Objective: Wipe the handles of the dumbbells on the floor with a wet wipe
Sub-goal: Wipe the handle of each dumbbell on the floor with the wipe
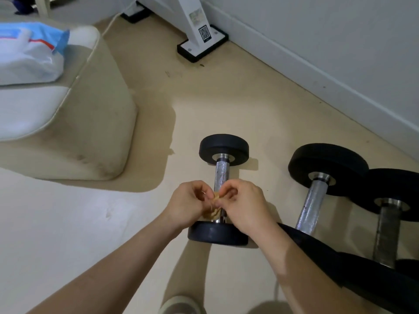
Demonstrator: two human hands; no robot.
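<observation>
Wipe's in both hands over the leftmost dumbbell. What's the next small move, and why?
Likely spread the wipe and close it around the handle: the left hand and right hand both pinch it, bunched, over the handle's near end.

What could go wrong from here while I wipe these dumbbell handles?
The wipe is bunched small between your left hand and right hand, so it may miss much of the knurled handle. The left dumbbell has round ends on smooth floor; rubbing may roll it toward the middle dumbbell and trap a hand.
</observation>
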